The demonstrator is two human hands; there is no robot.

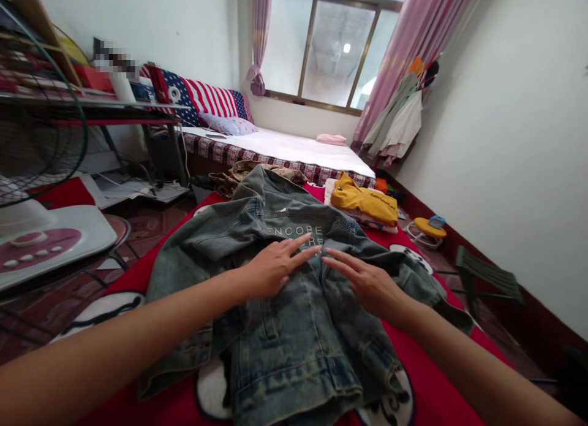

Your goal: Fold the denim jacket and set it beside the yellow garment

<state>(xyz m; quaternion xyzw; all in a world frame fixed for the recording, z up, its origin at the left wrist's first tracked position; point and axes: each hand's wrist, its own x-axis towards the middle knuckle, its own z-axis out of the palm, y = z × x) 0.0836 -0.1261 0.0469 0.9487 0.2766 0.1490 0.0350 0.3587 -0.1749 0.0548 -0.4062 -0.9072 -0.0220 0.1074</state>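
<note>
A blue-grey denim jacket (294,352) lies spread out in front of me, its collar end away from me and its hem close by. Pale lettering runs across its upper part, partly covered by my fingers. Over the middle of the jacket is my left hand (271,268), fingers stretched toward the lettering. My right hand (370,285) comes in from the other side, also with straight fingers, and its fingertips are close to those of the left. Neither hand grips anything. Whether the palms touch the cloth I cannot tell.
A red patterned blanket (441,383) lies under the jacket. Beyond are a brownish garment (225,182) and a folded stack topped by a yellow garment (367,199). A fan (46,242) stands left, a folding stool (489,273) right, a bed (285,145) behind.
</note>
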